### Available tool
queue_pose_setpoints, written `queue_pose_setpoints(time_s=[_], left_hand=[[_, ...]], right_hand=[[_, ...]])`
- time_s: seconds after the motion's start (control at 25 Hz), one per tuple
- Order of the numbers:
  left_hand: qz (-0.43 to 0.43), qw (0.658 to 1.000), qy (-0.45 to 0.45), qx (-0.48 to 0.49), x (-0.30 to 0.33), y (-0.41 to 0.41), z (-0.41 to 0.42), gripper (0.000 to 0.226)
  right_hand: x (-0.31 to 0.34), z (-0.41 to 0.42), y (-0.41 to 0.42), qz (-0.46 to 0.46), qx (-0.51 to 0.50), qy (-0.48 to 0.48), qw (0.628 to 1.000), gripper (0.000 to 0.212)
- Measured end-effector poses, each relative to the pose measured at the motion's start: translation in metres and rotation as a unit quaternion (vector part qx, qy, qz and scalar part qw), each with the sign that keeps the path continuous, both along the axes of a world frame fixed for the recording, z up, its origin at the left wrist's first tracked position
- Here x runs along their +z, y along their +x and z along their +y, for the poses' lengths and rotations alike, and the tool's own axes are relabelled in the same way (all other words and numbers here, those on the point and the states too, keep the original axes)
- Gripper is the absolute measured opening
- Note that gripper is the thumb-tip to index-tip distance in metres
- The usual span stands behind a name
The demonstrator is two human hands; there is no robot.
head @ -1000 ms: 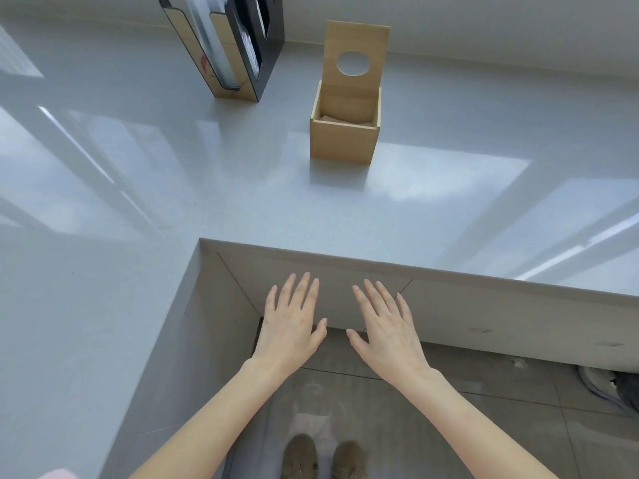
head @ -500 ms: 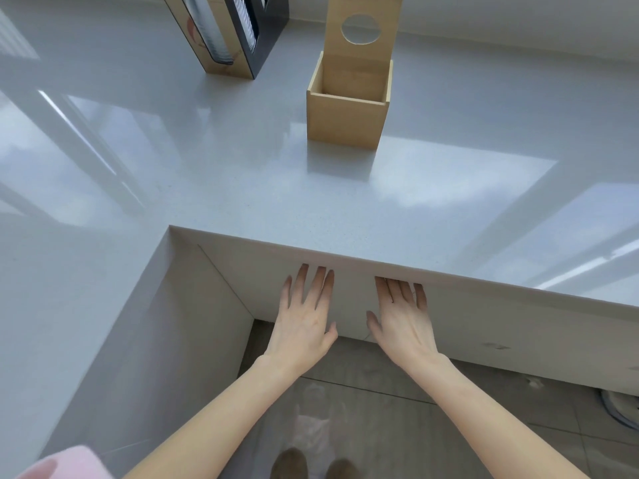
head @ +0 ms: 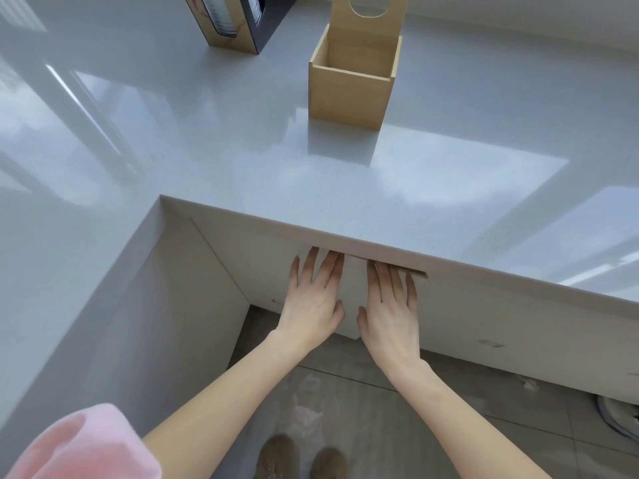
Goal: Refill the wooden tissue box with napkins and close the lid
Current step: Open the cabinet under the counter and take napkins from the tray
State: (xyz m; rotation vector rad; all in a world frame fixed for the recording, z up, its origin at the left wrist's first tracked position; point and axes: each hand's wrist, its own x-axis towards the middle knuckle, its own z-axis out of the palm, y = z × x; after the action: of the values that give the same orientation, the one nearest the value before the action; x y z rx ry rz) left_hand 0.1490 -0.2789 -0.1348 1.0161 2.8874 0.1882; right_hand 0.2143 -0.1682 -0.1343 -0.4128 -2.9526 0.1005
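I see my fingers (head: 320, 267) stretched straight and spread a little, holding nothing, both hands flat toward the white cabinet front (head: 262, 264) just under the lip of the worktop (head: 397, 209). My left hand (head: 313, 302) and right hand (head: 390, 311) lie side by side, close but apart, the fingertips dimmed by the shadow of the overhang; whether they touch the panel I cannot tell. At twelve o'clock from the hands, well back on the glossy grey surface, stands the wooden tissue box (head: 349, 88), its lid (head: 368, 13) raised upright behind it, the round hole showing. What lies inside the box is hidden from me. At eleven o'clock stands a dark holder (head: 238, 22), cut by the frame. A pink sleeve (head: 86, 447) shows at seven o'clock, and my shoes (head: 304, 458) at six on the tiled floor (head: 363, 402).
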Motion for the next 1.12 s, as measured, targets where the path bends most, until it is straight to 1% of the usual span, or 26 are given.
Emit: queue_pose_setpoints(time_s=[0.08,0.2,0.32,0.48,0.56,0.68,0.8,0.96,1.12], left_hand=[[0.032,0.999,0.004,0.011,0.002,0.006,-0.002,0.07],[0.056,0.998,0.02,0.031,0.008,0.014,-0.004,0.069],[0.055,0.997,0.033,0.041,0.012,0.025,-0.012,0.059],[0.05,0.997,0.042,0.042,0.016,0.04,-0.036,0.046],[0.047,0.997,0.05,0.035,0.019,0.048,-0.049,0.04],[0.032,0.997,0.056,0.034,0.025,0.06,-0.071,0.03],[0.016,0.997,0.067,0.038,0.031,0.071,-0.097,0.018],[0.013,0.999,0.039,0.026,0.035,0.081,-0.136,0.016],[0.0,0.998,0.051,0.037,0.037,0.088,-0.181,0.019]], right_hand=[[-0.002,-0.004,0.008,0.017,0.005,-0.01,1.0,0.07],[0.0,-0.008,0.017,0.054,0.02,-0.015,0.998,0.063],[0.003,-0.014,0.025,0.086,0.031,-0.009,0.996,0.053],[0.01,-0.031,0.038,0.082,0.049,-0.03,0.995,0.05],[0.011,-0.037,0.049,0.082,0.073,-0.077,0.991,0.05],[0.011,-0.052,0.067,0.076,0.117,-0.145,0.98,0.044],[0.01,-0.078,0.084,0.053,0.123,-0.197,0.971,0.04],[0.007,-0.122,0.102,0.037,0.127,-0.25,0.959,0.043],[0.008,-0.177,0.116,-0.013,0.123,-0.308,0.943,0.054]])
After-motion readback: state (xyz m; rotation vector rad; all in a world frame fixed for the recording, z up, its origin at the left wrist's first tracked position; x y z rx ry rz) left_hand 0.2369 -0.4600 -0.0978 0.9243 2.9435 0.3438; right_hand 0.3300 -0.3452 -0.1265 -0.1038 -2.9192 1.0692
